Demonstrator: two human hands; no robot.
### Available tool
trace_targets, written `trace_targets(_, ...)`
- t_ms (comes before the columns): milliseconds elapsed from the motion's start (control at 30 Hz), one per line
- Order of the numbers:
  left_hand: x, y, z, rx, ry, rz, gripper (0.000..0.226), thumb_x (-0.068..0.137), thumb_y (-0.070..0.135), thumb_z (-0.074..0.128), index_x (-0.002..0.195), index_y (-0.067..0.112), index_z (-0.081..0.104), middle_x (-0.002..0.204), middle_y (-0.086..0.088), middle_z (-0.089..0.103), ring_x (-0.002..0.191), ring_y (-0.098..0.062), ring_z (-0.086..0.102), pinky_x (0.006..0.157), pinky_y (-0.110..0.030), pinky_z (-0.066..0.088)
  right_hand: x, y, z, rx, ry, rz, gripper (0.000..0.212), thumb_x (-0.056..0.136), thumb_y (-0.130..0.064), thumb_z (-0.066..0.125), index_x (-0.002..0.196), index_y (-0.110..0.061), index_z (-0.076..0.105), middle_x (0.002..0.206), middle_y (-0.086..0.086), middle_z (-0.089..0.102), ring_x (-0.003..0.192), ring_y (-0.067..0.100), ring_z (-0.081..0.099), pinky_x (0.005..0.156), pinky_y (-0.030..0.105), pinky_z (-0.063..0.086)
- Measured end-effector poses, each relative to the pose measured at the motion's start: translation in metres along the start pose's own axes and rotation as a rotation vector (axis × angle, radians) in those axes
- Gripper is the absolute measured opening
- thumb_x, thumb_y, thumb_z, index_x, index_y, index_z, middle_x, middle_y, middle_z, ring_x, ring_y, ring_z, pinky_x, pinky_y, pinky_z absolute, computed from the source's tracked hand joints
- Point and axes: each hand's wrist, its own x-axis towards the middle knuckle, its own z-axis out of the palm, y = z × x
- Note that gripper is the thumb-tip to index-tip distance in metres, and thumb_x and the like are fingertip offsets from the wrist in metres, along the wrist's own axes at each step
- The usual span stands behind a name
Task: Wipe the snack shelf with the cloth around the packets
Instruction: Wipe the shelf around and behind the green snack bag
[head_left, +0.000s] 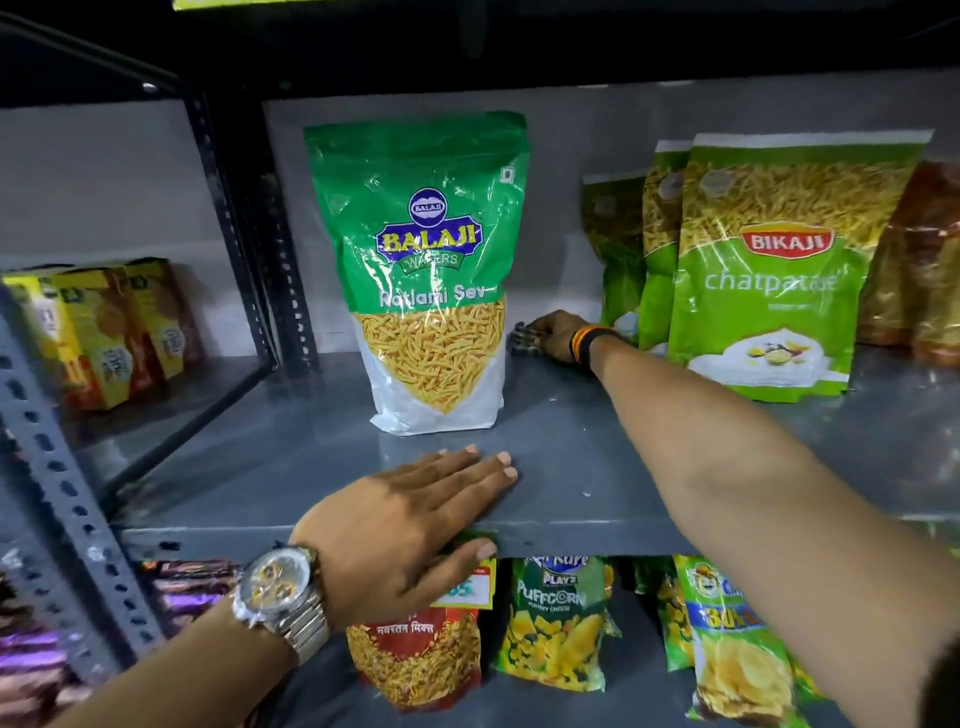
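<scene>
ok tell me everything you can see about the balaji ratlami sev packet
The Balaji Ratlami Sev packet is a large glossy plastic pouch, green on top with a blue and yellow logo, white at the base, with a clear window showing thin yellow-orange sev. It looks sealed and full and stands upright on the grey metal shelf, left of the Bikaji packets, near the back wall. Neither hand touches it: the left hand lies flat in front, and the right hand is beside its right edge.
</scene>
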Motion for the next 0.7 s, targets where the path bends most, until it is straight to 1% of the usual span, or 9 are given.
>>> trace_targets(100,0.0,0.001,0.0,-0.021,-0.005,0.001,0.062,0.107,0.05,0.033,0.16,0.02,0.024,0.164,0.004,0.031,0.151,-0.015,0.027,0.122,-0.035,0.03,-0.01,0.0,-0.001,-0.002,-0.087,-0.039,0.035,0.094,-0.026,0.054,0.127,-0.017,0.06,0.132,0.008,0.061,0.117,0.028,0.057,0.101,0.03,0.042)
trace_targets(233,-0.001,0.003,-0.003,-0.013,-0.014,-0.008,0.062,0.107,0.051,0.032,0.159,0.02,0.026,0.163,0.002,0.034,0.151,-0.016,0.028,0.122,-0.034,0.03,-0.05,-0.007,-0.008,0.071,-0.144,-0.147,0.036,0.092,-0.011,0.056,0.127,-0.012,0.061,0.127,0.006,0.063,0.113,0.019,0.059,0.096,0.024,0.042)
trace_targets(367,-0.002,0.005,-0.006,-0.004,-0.024,-0.012,0.061,0.107,0.051,0.03,0.159,0.019,0.027,0.161,0.001,0.037,0.15,-0.017,0.031,0.122,-0.033,0.027,-0.102,-0.006,-0.019,0.033,-0.206,-0.251,0.037,0.092,-0.019,0.06,0.128,-0.014,0.059,0.125,0.001,0.062,0.113,0.018,0.059,0.094,0.021,0.044)
trace_targets(433,-0.001,0.005,-0.007,-0.013,-0.028,-0.012,0.061,0.107,0.051,0.029,0.159,0.019,0.028,0.16,0.001,0.038,0.149,-0.018,0.033,0.122,-0.033,0.027,-0.12,-0.004,-0.034,0.031,-0.265,-0.218,0.033,0.092,-0.022,0.062,0.125,-0.022,0.06,0.113,-0.011,0.063,0.102,0.013,0.061,0.077,0.006,0.047)
trace_targets(500,-0.001,0.005,-0.007,-0.008,-0.026,-0.013,0.061,0.107,0.051,0.028,0.158,0.019,0.028,0.16,0.001,0.039,0.149,-0.018,0.033,0.122,-0.032,0.026,-0.118,-0.002,-0.046,0.089,-0.186,-0.194,0.037,0.092,-0.017,0.062,0.129,-0.013,0.059,0.119,-0.008,0.06,0.108,0.007,0.054,0.071,-0.01,0.035)
trace_targets(533,-0.001,0.005,-0.007,-0.004,-0.026,-0.011,0.061,0.106,0.051,0.028,0.158,0.019,0.028,0.16,0.001,0.039,0.149,-0.018,0.033,0.122,-0.031,0.024,-0.111,0.001,-0.049,0.145,-0.104,-0.177,0.039,0.092,-0.013,0.061,0.13,-0.007,0.058,0.123,-0.003,0.059,0.111,0.007,0.052,0.072,-0.012,0.032)
trace_targets(567,0.0,0.005,-0.007,-0.001,-0.027,-0.012,0.061,0.106,0.051,0.028,0.159,0.019,0.028,0.16,0.001,0.038,0.149,-0.018,0.033,0.122,-0.029,0.022,-0.101,0.003,-0.05,0.189,-0.026,-0.155,0.039,0.092,-0.01,0.06,0.131,-0.003,0.056,0.126,0.0,0.058,0.112,0.009,0.052,0.075,-0.01,0.033)
trace_targets(633,-0.001,0.004,-0.007,0.003,-0.024,-0.016,0.061,0.106,0.051,0.029,0.159,0.02,0.027,0.161,0.002,0.037,0.149,-0.017,0.032,0.121,-0.027,0.02,-0.079,0.002,-0.046,0.218,0.08,-0.103,0.04,0.092,-0.009,0.061,0.13,-0.001,0.056,0.131,0.004,0.058,0.117,0.015,0.055,0.089,0.002,0.038)
trace_targets(700,-0.001,0.003,-0.005,0.002,-0.018,-0.016,0.061,0.106,0.051,0.03,0.159,0.02,0.027,0.161,0.002,0.037,0.149,-0.017,0.032,0.121,-0.03,0.023,-0.053,0.001,-0.036,0.22,0.079,-0.06,0.039,0.09,-0.013,0.064,0.127,-0.003,0.06,0.128,0.006,0.062,0.119,0.017,0.058,0.1,0.014,0.039)
